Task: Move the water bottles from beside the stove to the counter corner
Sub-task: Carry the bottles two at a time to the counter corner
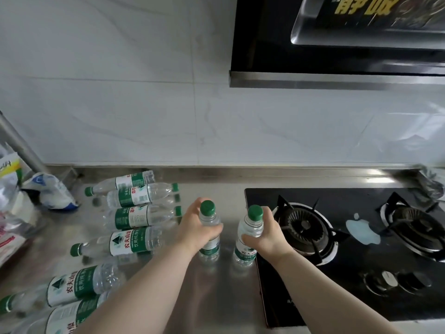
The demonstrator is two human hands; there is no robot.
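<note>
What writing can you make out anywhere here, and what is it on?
"农夫山泉": green-and-white label of the lying bottle.
"饮用纯净水": smaller line on that same label.
Yellow characters on the range hood: cut off at the top, not surely readable.
Print on the packet at left and on the stove front: too blurred.

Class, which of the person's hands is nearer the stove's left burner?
Right. The right hand grips a bottle just left of the burner; the left hand grips another bottle farther left.
</note>
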